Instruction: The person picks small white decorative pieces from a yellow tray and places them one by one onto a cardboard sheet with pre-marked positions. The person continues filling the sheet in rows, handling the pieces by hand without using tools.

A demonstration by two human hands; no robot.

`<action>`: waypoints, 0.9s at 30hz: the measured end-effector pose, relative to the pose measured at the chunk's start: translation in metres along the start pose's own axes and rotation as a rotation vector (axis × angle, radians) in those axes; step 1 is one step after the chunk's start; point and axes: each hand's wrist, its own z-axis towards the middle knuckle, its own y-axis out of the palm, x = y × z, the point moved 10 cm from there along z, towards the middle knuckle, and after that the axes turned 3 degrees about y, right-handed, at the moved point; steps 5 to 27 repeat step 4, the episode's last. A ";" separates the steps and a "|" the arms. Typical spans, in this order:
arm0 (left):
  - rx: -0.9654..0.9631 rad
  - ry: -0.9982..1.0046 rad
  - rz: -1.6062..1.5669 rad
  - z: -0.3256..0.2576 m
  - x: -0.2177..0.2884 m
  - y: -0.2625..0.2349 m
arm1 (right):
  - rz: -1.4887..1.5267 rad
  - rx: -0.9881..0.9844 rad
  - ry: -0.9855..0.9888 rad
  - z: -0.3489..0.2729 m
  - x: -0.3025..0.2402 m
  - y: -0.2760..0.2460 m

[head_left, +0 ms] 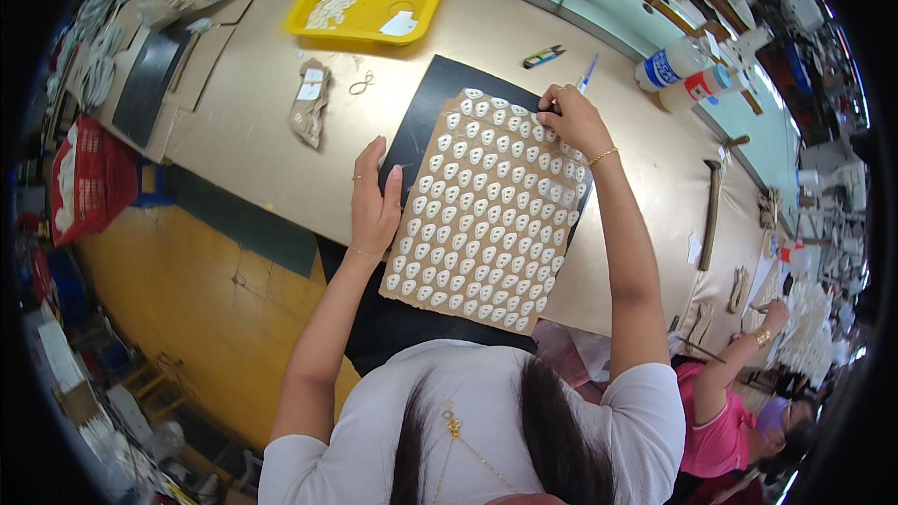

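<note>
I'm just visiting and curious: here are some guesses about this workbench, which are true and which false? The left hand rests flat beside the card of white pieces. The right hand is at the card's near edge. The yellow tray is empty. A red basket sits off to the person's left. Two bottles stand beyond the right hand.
1. The left hand rests flat beside the card of white pieces. True.
2. The right hand is at the card's near edge. False: it is at the far corner, fingers bunched there.
3. The yellow tray is empty. False: it holds white pieces and a slip of paper.
4. A red basket sits off to the person's left. True.
5. Two bottles stand beyond the right hand. False: they lie on their sides.
</note>
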 end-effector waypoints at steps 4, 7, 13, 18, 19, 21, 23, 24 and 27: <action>0.136 -0.055 -0.197 -0.007 -0.013 -0.014 | -0.090 -0.096 0.028 0.016 0.005 0.007; 0.136 -0.055 -0.197 -0.007 -0.013 -0.014 | -0.090 -0.096 0.028 0.016 0.005 0.007; 0.136 -0.055 -0.197 -0.007 -0.013 -0.014 | -0.090 -0.096 0.028 0.016 0.005 0.007; 0.136 -0.055 -0.197 -0.007 -0.013 -0.014 | -0.090 -0.096 0.028 0.016 0.005 0.007; 0.136 -0.055 -0.197 -0.007 -0.013 -0.014 | -0.090 -0.096 0.028 0.016 0.005 0.007; 0.136 -0.055 -0.197 -0.007 -0.013 -0.014 | -0.090 -0.096 0.028 0.016 0.005 0.007; 0.136 -0.055 -0.197 -0.007 -0.013 -0.014 | -0.090 -0.096 0.028 0.016 0.005 0.007; 0.136 -0.055 -0.197 -0.007 -0.013 -0.014 | -0.090 -0.096 0.028 0.016 0.005 0.007; 0.136 -0.055 -0.197 -0.007 -0.013 -0.014 | -0.090 -0.096 0.028 0.016 0.005 0.007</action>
